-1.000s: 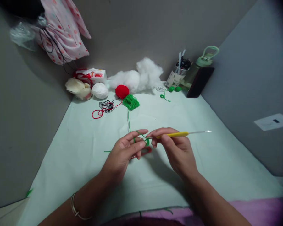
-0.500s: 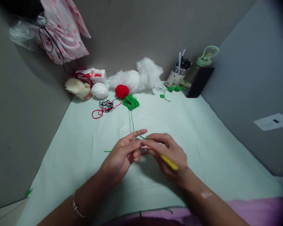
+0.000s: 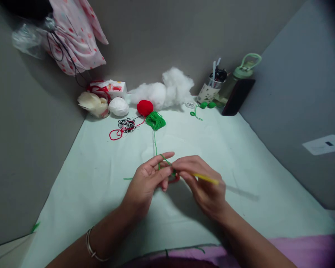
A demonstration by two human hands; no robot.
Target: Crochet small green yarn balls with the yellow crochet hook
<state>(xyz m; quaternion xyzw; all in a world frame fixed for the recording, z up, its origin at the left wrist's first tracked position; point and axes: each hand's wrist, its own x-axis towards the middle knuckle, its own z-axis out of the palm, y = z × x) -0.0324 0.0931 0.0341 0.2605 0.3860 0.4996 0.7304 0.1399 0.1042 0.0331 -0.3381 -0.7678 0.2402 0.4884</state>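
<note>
My left hand (image 3: pixel 147 178) pinches a small crocheted piece (image 3: pixel 173 179) of red and green yarn between thumb and fingers; much of it is hidden. A strand of green yarn (image 3: pixel 155 143) runs over its raised index finger and back to a green skein (image 3: pixel 155 120). My right hand (image 3: pixel 202 182) grips a crochet hook with a yellow handle (image 3: pixel 208 179), its tip hidden at the piece by the left thumb. A short green yarn end (image 3: pixel 127 178) sticks out left of my left hand.
Behind the hands lie a red yarn ball (image 3: pixel 145 108), a white yarn ball (image 3: pixel 119 107), tangled yarn (image 3: pixel 126 125) and white stuffing (image 3: pixel 156 93). A pen cup (image 3: pixel 208 92), a bottle (image 3: pixel 240 72), a phone (image 3: pixel 238 97) and small green pieces (image 3: pixel 203 105) stand or lie at the back right.
The right hand has turned, so the yellow handle now points more sideways to the right instead of down. The left hand still holds the piece, with its index finger raised.
</note>
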